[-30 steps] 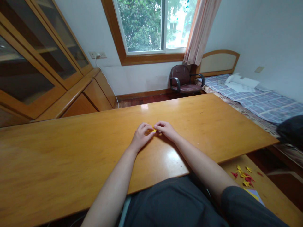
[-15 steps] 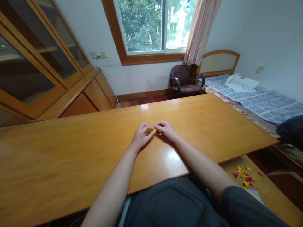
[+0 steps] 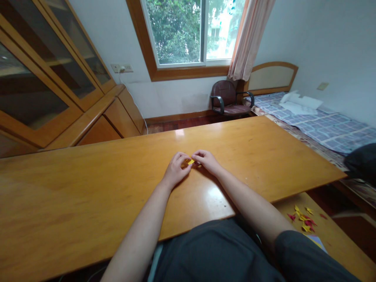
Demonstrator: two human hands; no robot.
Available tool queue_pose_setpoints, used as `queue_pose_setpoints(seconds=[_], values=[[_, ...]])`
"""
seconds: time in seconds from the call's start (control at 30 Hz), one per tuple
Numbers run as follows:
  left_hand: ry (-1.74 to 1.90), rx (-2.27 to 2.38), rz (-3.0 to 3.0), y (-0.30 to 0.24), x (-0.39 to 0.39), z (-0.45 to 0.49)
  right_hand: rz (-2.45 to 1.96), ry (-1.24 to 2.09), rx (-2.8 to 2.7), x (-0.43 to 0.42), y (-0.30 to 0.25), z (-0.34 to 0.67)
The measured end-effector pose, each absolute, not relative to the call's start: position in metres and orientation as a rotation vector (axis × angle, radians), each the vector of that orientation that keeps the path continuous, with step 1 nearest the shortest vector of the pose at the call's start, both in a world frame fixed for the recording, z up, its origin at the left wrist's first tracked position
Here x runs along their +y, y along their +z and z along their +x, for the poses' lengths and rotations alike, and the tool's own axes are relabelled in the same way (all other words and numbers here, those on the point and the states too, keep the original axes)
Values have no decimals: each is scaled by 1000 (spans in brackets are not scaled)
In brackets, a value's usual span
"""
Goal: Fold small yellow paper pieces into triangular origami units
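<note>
The person's left hand (image 3: pixel 175 168) and right hand (image 3: pixel 206 161) pinch a small yellow paper (image 3: pixel 191 162).
Each grip is closed on the paper, which is between the hands, over the bench (image 3: pixel 117 184).

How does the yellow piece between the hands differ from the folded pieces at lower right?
The yellow piece is held between the left hand and right hand; the folded pieces lie loose on a lower surface. The yellow piece is single; the folded pieces are several, red and yellow. Both include yellow and look small.
</note>
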State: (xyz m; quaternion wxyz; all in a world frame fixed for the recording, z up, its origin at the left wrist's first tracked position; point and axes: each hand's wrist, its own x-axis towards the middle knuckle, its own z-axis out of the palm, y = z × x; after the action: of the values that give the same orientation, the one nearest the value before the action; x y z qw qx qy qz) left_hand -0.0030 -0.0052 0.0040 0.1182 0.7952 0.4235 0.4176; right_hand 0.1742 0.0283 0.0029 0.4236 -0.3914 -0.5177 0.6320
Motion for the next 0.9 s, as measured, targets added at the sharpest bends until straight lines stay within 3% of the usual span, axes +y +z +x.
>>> queue_pose_setpoints(seconds=[0.33, 0.9], values=[[1227, 1184, 2237, 3, -5, -5, -978, 1598, -1288, 26, 8, 175], [1157, 1191, 1597, -7, 3, -10, -937, 1542, -1339, 27, 3, 178]])
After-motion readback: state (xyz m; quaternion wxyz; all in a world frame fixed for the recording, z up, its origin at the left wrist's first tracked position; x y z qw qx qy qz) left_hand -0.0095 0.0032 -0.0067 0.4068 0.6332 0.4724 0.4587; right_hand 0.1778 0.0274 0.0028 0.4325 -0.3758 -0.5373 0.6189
